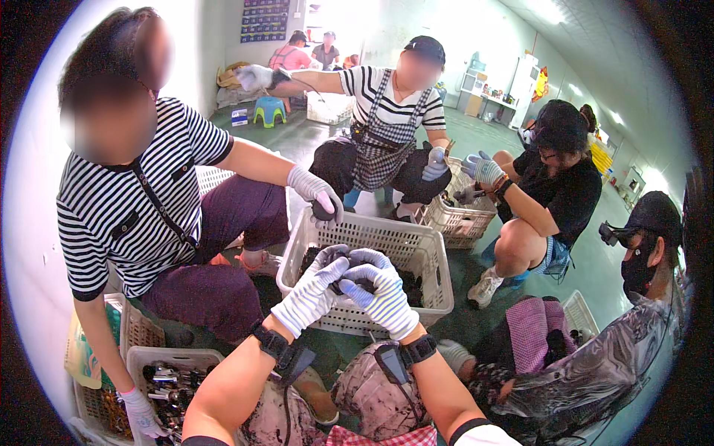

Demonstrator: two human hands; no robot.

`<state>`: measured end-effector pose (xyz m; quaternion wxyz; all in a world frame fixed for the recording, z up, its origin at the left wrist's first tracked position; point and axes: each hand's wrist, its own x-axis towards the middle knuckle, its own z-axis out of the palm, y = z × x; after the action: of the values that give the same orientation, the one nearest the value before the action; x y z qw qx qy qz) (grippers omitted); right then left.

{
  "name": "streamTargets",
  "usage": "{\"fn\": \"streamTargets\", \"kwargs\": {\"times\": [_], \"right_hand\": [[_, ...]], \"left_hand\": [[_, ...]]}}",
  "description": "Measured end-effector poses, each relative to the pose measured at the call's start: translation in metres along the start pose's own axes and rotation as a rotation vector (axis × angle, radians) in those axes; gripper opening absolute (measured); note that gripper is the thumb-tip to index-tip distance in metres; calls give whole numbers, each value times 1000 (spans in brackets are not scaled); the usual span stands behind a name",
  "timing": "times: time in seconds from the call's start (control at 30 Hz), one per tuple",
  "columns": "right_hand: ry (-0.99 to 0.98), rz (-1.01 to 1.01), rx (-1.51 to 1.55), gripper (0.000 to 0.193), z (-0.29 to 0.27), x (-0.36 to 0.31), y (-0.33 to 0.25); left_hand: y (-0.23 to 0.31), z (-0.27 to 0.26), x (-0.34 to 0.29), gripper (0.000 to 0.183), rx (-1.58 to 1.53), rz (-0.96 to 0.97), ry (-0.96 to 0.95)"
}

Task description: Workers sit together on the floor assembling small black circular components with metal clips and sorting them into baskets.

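Observation:
My left hand (311, 291) and my right hand (381, 293), both in white gloves with coloured stripes, come together over a white slatted plastic crate (390, 225). Their fingers are closed around a small dark piece (364, 284), mostly covered by the gloves, so I cannot make out its kind. Below and behind my hands, several black parts (411, 288) lie in the crate. Across its far left corner, a co-worker's gloved hand (315, 195) holds a dark rounded piece (323, 209) near the rim.
Co-workers sit around me at the left, far side and right. Another white crate (461, 223) stands far right of mine. At lower left a white bin (175, 355) holds black and shiny metal parts. A green and blue stool (269, 111) stands farther back. Pink checked cloth (526, 334) lies at right.

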<state>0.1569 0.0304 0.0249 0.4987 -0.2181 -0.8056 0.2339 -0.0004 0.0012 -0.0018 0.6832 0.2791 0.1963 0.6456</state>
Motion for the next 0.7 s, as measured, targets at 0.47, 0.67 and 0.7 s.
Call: {"fn": "streamTargets", "kwargs": {"times": [0.47,0.67,0.7], "right_hand": [[-50,21,-12,15,-2,1,-2],[-66,35,14,14,1,-4,9],[-71,46,25,14,1,-6,12]], "left_hand": [[9,12,-10,46,38,-54,19],[9,8,-7,47,69,-62,16],[8,6,-6,46,83,-70,23]]}}
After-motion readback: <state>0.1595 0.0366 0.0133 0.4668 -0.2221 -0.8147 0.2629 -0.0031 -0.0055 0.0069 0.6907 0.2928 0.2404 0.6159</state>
